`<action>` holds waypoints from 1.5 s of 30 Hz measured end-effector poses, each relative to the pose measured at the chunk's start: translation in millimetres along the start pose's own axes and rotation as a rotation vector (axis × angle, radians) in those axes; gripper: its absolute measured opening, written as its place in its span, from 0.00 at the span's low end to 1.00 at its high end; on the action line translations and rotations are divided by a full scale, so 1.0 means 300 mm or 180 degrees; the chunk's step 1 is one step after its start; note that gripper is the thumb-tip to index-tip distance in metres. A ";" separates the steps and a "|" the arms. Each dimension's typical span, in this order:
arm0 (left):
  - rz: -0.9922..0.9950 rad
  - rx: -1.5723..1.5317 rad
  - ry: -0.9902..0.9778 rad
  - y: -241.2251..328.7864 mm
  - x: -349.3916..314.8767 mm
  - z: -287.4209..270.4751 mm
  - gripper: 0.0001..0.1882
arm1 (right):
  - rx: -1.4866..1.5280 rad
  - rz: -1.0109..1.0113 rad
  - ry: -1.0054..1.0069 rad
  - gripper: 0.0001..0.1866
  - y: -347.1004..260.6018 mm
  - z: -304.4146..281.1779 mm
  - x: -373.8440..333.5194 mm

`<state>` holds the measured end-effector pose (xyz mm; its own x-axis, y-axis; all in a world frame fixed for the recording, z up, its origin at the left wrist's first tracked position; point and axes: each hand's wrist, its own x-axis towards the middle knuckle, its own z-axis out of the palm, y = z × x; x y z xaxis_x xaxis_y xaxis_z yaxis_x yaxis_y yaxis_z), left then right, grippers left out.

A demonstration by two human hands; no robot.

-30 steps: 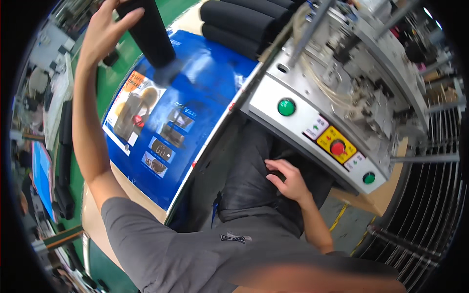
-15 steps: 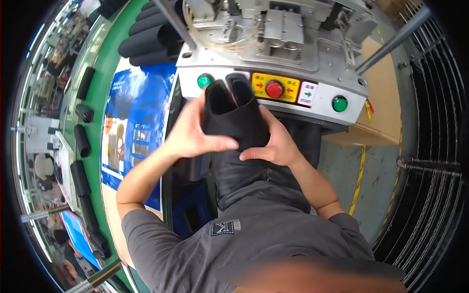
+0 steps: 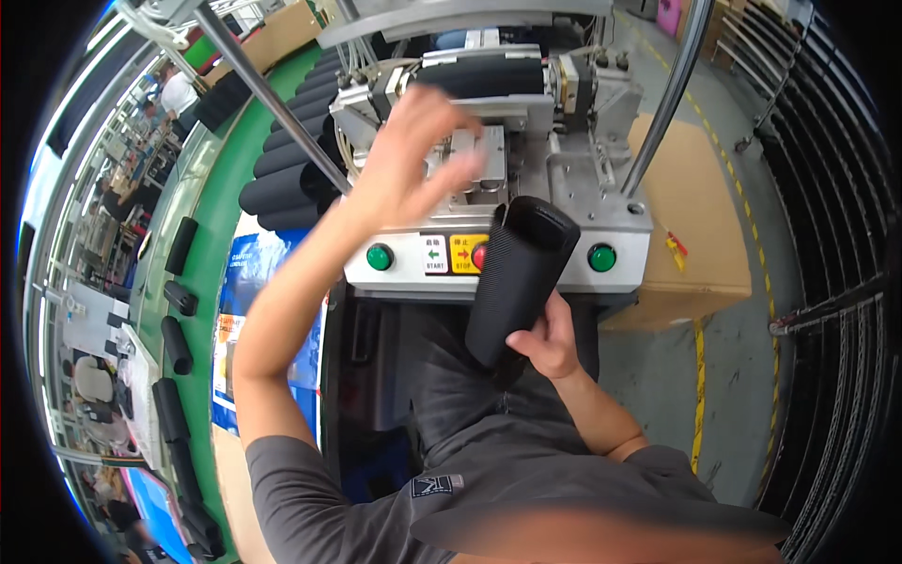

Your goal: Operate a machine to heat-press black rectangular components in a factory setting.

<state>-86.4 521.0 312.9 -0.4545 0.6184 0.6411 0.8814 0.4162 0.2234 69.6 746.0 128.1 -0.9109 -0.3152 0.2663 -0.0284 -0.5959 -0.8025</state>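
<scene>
My right hand (image 3: 547, 346) grips the lower end of a black ribbed hollow sleeve (image 3: 523, 282). The sleeve is tilted, its open end facing up toward the machine's front panel. Raised over the left part of the silver machine (image 3: 564, 211), my left hand (image 3: 418, 155) has its thumb and fingers apart and holds nothing; its fingertips are smeared by motion. Farther back, a similar black tube (image 3: 484, 77) lies crosswise between two clamps of the machine. The panel carries a green button (image 3: 380, 257) at each end and a red button, partly hidden by the sleeve.
Several black tubes (image 3: 282, 193) are stacked left of the machine, beyond a blue printed sheet (image 3: 258, 282). More tubes (image 3: 169, 414) lie along the green surface (image 3: 202, 329). Upright metal posts (image 3: 672, 103) flank the machine. At right are a cardboard box (image 3: 691, 226) and black racks (image 3: 827, 235).
My left hand has let go of the sleeve and moved up over the machine. The right hand now holds the sleeve alone, shifted right. The view has tilted up, showing the machine's rear.
</scene>
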 end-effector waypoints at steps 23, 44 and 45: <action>-0.0253 -0.0230 -0.1094 0.155 -0.602 0.006 0.42 | -0.5088 -0.2195 0.0061 0.44 -0.511 0.020 0.539; -0.0448 -0.0776 -0.2309 0.043 -0.835 0.169 0.33 | -0.6348 0.0295 -0.1067 0.38 -0.447 -0.078 1.221; -0.0433 -0.0766 -0.2320 0.041 -0.833 0.171 0.33 | -0.6293 0.0440 -0.0934 0.38 -0.454 -0.075 1.224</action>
<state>31.5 405.8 117.9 -0.4571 0.8890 -0.0291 0.7776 0.4153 0.4721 -270.2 728.2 323.0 -0.8697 -0.4899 0.0608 -0.4934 0.8591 -0.1360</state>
